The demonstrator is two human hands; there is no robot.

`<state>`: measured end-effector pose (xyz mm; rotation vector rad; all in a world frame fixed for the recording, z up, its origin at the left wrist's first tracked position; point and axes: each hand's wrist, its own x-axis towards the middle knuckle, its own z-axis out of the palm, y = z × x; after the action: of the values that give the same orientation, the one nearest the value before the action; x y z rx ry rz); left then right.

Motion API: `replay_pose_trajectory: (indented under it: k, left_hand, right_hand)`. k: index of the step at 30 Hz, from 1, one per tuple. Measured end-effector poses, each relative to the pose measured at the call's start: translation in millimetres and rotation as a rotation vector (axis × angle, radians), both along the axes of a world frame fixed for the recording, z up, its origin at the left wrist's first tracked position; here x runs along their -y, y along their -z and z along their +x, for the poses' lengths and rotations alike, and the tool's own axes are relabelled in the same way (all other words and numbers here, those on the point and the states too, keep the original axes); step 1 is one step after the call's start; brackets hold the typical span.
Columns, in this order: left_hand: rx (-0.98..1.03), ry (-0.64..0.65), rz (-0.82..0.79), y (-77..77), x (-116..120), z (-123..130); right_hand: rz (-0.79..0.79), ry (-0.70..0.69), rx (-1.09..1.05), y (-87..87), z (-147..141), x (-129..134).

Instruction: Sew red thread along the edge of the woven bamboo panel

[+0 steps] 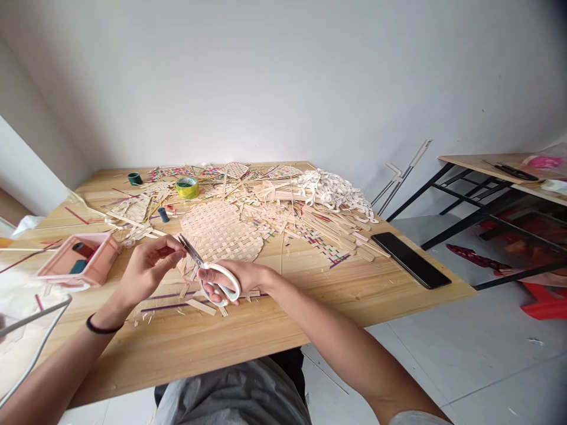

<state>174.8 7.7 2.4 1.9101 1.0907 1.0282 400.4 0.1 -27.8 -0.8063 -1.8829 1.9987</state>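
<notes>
My right hand [224, 282] is closed around the white handles of a pair of scissors [233, 283]. The metal blades point up and left, their tips close to the fingers of my left hand [155, 262]. Those left fingers are pinched together at the thumb; what they hold, if anything, is too small to make out. Just beyond the hands lies a pale woven piece [221, 230] of flat strips with rounded edges. Cut strips [201, 307] and small scraps are scattered under and in front of the hands.
A pink basket [100, 265] with thread spools stands at the left. Yellow tape [187, 188], a green spool [134, 178] and a blue spool [163, 215] are further back. White cord [339, 192] is heaped behind wooden sticks [332, 227]. A black phone [410, 260] lies at the right.
</notes>
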Motion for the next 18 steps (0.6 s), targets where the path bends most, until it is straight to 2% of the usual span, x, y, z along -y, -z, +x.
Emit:
replay_pose_trajectory:
  k: [12,18]
  left_hand:
    - [0.019,-0.003,-0.024,-2.7,1.4,1.1]
    - [0.017,-0.004,-0.01,-0.5,0.0,0.1]
  right_hand:
    - [-0.08,-0.084,-0.044,19.2,1.9,-10.2]
    - [-0.074,-0.075,-0.03,16.3,1.4,-9.0]
